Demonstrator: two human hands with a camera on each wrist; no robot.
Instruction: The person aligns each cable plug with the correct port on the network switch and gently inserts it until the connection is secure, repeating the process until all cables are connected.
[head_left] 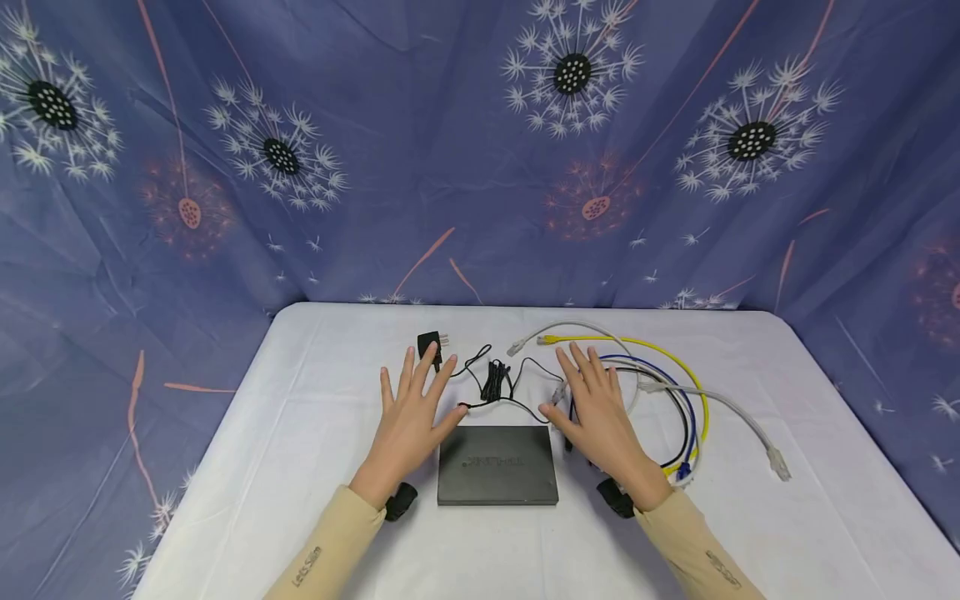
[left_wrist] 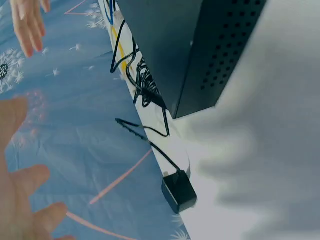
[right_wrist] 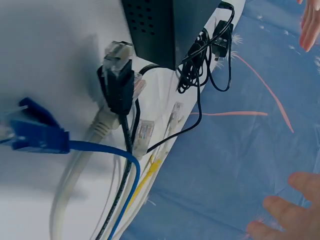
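Note:
Both of my hands are spread with straight fingers and hold nothing. The left hand [head_left: 412, 417] hovers at the left side of a flat dark grey network box [head_left: 498, 479], whose lid carries an upside-down TP-LINK mark. Its fingertips overlap a black power adapter [head_left: 429, 346] in the head view. On the other side, the right hand [head_left: 600, 417] hangs over part of a coil of network cables. A yellow cable [head_left: 678, 360], a blue plug [right_wrist: 40, 132] and a black plug [right_wrist: 117, 90] belong to that coil. Vent holes show on the box's sides in both wrist views.
Behind the box lies a tied bundle of black adapter cord [head_left: 492, 381]. A grey cable [head_left: 742, 412] reaches right, its clear plug [head_left: 778, 463] on the white tablecloth [head_left: 262, 517]. A blue dandelion-print curtain [head_left: 420, 167] hangs beyond the table's far edge.

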